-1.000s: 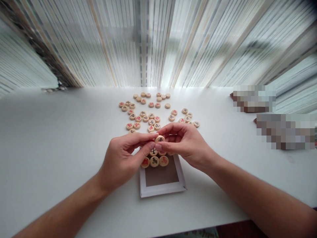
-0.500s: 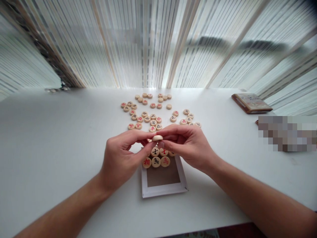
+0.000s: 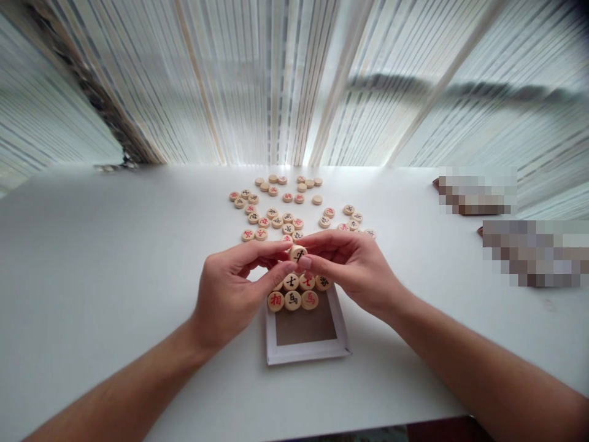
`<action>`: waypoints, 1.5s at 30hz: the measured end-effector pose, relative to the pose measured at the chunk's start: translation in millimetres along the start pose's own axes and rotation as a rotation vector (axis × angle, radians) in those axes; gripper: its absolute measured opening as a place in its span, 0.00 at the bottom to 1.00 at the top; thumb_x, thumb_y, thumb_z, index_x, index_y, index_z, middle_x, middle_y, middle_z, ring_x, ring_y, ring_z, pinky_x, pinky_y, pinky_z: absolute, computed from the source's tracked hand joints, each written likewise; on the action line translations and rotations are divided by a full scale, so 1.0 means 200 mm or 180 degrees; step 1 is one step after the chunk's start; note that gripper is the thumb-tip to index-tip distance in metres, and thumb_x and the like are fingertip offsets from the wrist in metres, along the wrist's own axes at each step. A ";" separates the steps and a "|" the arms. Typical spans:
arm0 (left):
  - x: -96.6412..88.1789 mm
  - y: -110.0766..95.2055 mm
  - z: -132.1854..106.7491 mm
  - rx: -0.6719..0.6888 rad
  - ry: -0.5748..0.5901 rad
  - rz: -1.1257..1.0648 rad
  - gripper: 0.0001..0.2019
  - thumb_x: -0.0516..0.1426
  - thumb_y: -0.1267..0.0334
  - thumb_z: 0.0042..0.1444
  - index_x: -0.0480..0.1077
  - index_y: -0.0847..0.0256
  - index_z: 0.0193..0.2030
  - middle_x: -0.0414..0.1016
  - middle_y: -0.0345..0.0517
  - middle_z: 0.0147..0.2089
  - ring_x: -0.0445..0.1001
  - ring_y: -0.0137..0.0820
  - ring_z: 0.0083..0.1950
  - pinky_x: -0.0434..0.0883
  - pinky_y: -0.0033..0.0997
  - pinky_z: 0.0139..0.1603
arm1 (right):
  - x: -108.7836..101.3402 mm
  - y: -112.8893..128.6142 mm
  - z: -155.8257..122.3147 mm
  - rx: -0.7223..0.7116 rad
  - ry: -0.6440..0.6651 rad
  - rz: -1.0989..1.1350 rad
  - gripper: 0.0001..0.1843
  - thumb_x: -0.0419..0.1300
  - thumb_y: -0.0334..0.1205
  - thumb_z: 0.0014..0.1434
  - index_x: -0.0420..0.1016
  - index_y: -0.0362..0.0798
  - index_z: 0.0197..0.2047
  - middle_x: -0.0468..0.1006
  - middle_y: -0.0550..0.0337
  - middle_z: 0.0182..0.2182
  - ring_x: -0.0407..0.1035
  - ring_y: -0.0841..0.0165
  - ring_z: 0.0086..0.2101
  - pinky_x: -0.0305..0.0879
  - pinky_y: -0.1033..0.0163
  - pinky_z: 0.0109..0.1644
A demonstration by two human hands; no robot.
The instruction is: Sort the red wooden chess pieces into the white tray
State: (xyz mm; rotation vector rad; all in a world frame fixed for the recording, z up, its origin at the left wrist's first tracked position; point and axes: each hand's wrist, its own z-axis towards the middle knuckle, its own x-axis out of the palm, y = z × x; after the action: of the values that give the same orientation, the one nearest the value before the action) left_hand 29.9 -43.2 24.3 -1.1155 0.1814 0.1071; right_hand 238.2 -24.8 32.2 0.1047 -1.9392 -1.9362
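Between the fingertips of both hands is a round wooden Chinese chess piece (image 3: 298, 254), tilted so its black character faces me. My left hand (image 3: 239, 276) pinches it from the left, thumb below and forefinger above. From the other side my right hand (image 3: 354, 267) grips the same piece. Just beneath them lies a shallow white box (image 3: 306, 355) with a brown bottom. Rows of pieces sit in its far part, among them a red-marked piece (image 3: 276, 301) and a black-marked piece (image 3: 292, 300). My hands hide the box's far end.
Many loose chess pieces (image 3: 288, 217) lie scattered on the white table (image 3: 138, 258) beyond my hands, some face down. Two flat, partly blurred-out objects rest at the right. A striped curtain (image 3: 239, 92) hangs behind the table.
The held piece has turned from edge-on to showing its black-marked face. Both hands stay around it above the box. The view has shifted slightly.
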 end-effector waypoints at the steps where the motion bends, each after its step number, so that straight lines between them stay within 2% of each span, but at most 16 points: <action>1: 0.00 -0.01 0.00 -0.0048 -0.0022 -0.0033 0.13 0.74 0.65 0.57 0.87 0.57 0.49 0.90 0.47 0.45 0.88 0.36 0.41 0.88 0.32 0.45 | 0.00 0.00 0.00 0.0075 0.0024 0.0050 0.23 0.85 0.45 0.46 0.90 0.50 0.46 0.89 0.56 0.33 0.82 0.64 0.33 0.83 0.59 0.39; 4: 0.01 -0.02 0.01 -0.0125 -0.0086 -0.0062 0.11 0.74 0.66 0.56 0.88 0.57 0.47 0.91 0.45 0.43 0.89 0.37 0.42 0.88 0.32 0.46 | -0.01 -0.01 0.00 0.0266 0.0069 0.0194 0.25 0.84 0.43 0.49 0.90 0.50 0.50 0.88 0.56 0.31 0.81 0.66 0.29 0.80 0.62 0.35; 8: 0.01 -0.04 0.01 -0.0148 -0.0108 -0.0216 0.10 0.73 0.71 0.56 0.88 0.57 0.45 0.91 0.43 0.42 0.90 0.36 0.41 0.88 0.29 0.45 | -0.01 -0.01 0.00 0.0487 0.0079 0.0366 0.23 0.83 0.43 0.52 0.90 0.50 0.50 0.89 0.55 0.33 0.83 0.67 0.31 0.81 0.65 0.36; 12: 0.01 -0.04 0.01 -0.0265 -0.0032 -0.0386 0.11 0.73 0.71 0.56 0.88 0.57 0.46 0.91 0.44 0.43 0.90 0.36 0.42 0.88 0.28 0.45 | 0.00 0.00 0.00 0.0531 0.0043 0.0431 0.21 0.83 0.43 0.51 0.91 0.50 0.48 0.89 0.55 0.34 0.83 0.68 0.31 0.82 0.66 0.37; 16: 0.01 -0.03 0.01 -0.0377 0.0162 -0.0583 0.14 0.74 0.70 0.56 0.87 0.57 0.49 0.91 0.45 0.43 0.90 0.36 0.40 0.89 0.28 0.44 | 0.00 -0.01 0.00 0.0511 -0.0012 0.0363 0.22 0.84 0.42 0.49 0.91 0.49 0.47 0.89 0.55 0.32 0.84 0.66 0.31 0.82 0.66 0.35; 22: 0.01 -0.03 0.02 -0.0462 0.0206 -0.0787 0.13 0.73 0.70 0.57 0.88 0.56 0.49 0.91 0.46 0.45 0.91 0.39 0.45 0.88 0.30 0.47 | 0.00 0.01 0.00 0.0626 0.0090 0.0615 0.21 0.85 0.40 0.48 0.91 0.48 0.46 0.90 0.54 0.33 0.84 0.67 0.31 0.84 0.67 0.38; 27: 0.01 -0.05 0.03 -0.0655 0.0211 -0.0841 0.12 0.73 0.69 0.58 0.88 0.58 0.48 0.90 0.48 0.46 0.90 0.39 0.47 0.87 0.27 0.48 | 0.01 0.02 0.00 0.0785 0.0097 0.0784 0.24 0.85 0.39 0.46 0.91 0.47 0.47 0.89 0.53 0.33 0.85 0.67 0.31 0.84 0.68 0.38; 36: 0.01 -0.06 0.03 -0.0710 0.0236 -0.0807 0.11 0.75 0.68 0.54 0.89 0.53 0.45 0.91 0.44 0.42 0.90 0.38 0.45 0.86 0.24 0.46 | 0.02 0.01 -0.01 0.0679 -0.0025 0.0683 0.23 0.87 0.33 0.40 0.91 0.46 0.42 0.90 0.54 0.32 0.86 0.66 0.31 0.85 0.68 0.38; 40: 0.01 -0.07 0.03 -0.0792 0.0225 -0.0899 0.11 0.76 0.66 0.54 0.89 0.54 0.45 0.91 0.46 0.42 0.90 0.39 0.45 0.87 0.26 0.46 | 0.02 0.00 0.00 0.0633 0.0022 0.0720 0.25 0.86 0.33 0.41 0.91 0.47 0.45 0.90 0.54 0.32 0.85 0.67 0.30 0.85 0.69 0.37; 45: 0.01 -0.07 0.03 -0.0956 0.0248 -0.1099 0.17 0.77 0.66 0.52 0.88 0.55 0.49 0.91 0.48 0.44 0.90 0.38 0.41 0.87 0.28 0.46 | 0.01 0.01 0.00 0.0619 0.0171 0.0863 0.26 0.86 0.33 0.43 0.91 0.48 0.48 0.90 0.53 0.33 0.85 0.68 0.31 0.84 0.69 0.41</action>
State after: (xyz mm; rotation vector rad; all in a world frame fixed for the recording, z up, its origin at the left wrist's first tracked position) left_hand 35.6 -43.1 38.7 -1.4356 0.0400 -0.2242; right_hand 237.7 -25.8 35.0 -0.0501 -1.9868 -1.5563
